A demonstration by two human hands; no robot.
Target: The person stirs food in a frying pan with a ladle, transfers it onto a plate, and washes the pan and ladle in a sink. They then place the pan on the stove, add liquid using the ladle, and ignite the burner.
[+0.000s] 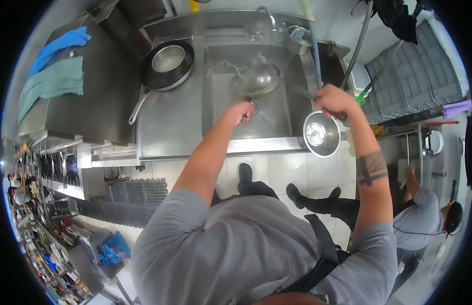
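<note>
My left hand (242,112) is closed around the handle of a round, shiny metal utensil (261,80), perhaps a strainer or pan. That utensil is in the sink (270,118), beneath the curved faucet (269,18); its outline is blurred by water and motion. Over the sink's right rim, my right hand (337,100) has its fingers wrapped round a blurred metal utensil (305,93) that points left; its kind is unclear. Just below this hand, a metal bowl (321,134) sits at the front right edge. I cannot tell whether the hand touches the bowl.
Left of the basin, a black frying pan (149,79) holds a round metal piece (168,59). A metal pot (297,40) stands behind right. Cloths (53,81) and a blue glove (60,44) lie on the left cabinet. A person (421,213) is close on the right.
</note>
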